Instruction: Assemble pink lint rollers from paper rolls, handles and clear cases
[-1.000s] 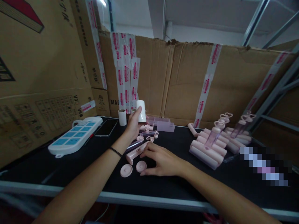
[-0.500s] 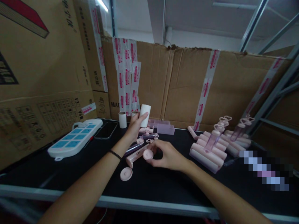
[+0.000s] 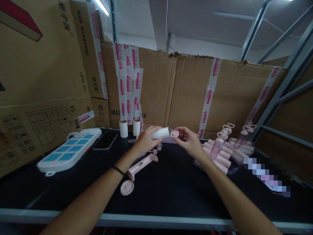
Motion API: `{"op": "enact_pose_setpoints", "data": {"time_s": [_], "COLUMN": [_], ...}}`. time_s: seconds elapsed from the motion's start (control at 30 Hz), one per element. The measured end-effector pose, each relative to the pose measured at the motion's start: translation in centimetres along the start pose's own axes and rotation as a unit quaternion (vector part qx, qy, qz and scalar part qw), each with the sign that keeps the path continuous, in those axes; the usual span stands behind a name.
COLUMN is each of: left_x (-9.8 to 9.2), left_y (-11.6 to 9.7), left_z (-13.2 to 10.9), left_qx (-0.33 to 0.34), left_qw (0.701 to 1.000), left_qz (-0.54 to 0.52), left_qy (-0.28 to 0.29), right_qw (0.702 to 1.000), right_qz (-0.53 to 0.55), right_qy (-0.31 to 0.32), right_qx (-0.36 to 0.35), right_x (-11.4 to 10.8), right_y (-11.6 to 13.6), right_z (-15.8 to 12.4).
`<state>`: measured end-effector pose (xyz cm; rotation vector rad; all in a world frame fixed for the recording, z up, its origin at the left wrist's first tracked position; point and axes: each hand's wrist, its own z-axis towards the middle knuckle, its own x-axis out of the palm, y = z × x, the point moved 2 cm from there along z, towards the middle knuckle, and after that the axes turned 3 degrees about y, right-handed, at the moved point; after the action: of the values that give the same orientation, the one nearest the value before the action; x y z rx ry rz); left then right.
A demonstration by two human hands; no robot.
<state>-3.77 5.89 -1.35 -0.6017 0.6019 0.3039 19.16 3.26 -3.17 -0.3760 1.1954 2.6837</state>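
Observation:
My left hand (image 3: 146,140) is closed around a white paper roll (image 3: 160,133), tipped on its side with one end pointing right. Between the fingertips of my right hand (image 3: 189,142) is a small round pink cap (image 3: 174,133), held close to the roll's right end; whether they touch I cannot tell. Below my hands a long pink holder (image 3: 143,165) with raised ends lies on the black table. Near its lower end rests a pink disc (image 3: 127,187). Small pink heart-shaped pieces (image 3: 156,149) are partly hidden behind my left hand.
Two white rolls (image 3: 123,129) stand upright at the back. A phone (image 3: 105,140) and a white power strip (image 3: 69,150) lie to the left. On the right, pink rollers (image 3: 221,160) are stacked with clear tubes (image 3: 217,147). Cardboard walls (image 3: 156,88) enclose the back and left.
My right hand has lifted the pink cap from beside the holder to the roll's end. My left hand has tipped the roll from upright to nearly level.

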Motion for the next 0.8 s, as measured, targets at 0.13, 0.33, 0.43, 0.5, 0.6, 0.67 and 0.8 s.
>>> {"op": "enact_pose_setpoints", "data": {"time_s": [0.13,0.33,0.43,0.5,0.6,0.67,0.8], "left_x": [-0.1,0.3,0.4,0.3,0.3,0.3,0.4], "left_y": [-0.3,-0.7,-1.1,-1.4,-1.7,-1.7,-1.8], "left_z": [-0.2,-0.5,-0.5,-0.5,-0.4,-0.4,-0.4], "left_qx": [-0.006,0.0,-0.005,-0.008,-0.01,-0.012,-0.011], "left_qw": [1.0,0.999,0.999,0.999,0.998,0.998,0.999], "left_qz": [0.011,-0.003,-0.026,-0.04,-0.049,-0.05,-0.04], "left_qy": [0.017,0.04,0.038,0.035,0.033,0.027,0.014], "right_qw": [0.999,0.998,0.998,0.996,0.997,0.998,0.997], "right_qz": [0.023,0.004,0.034,0.065,0.068,0.044,0.016], "right_qy": [0.025,0.025,0.014,0.012,0.006,-0.007,-0.037], "right_qx": [-0.018,-0.052,-0.059,-0.053,-0.048,-0.052,-0.059], "right_x": [0.0,-0.2,0.0,0.2,0.5,0.6,1.2], "right_y": [0.2,0.4,0.5,0.6,0.7,0.7,0.8], "right_z": [-0.1,0.0,0.0,0.0,-0.2,-0.3,-0.8]}}
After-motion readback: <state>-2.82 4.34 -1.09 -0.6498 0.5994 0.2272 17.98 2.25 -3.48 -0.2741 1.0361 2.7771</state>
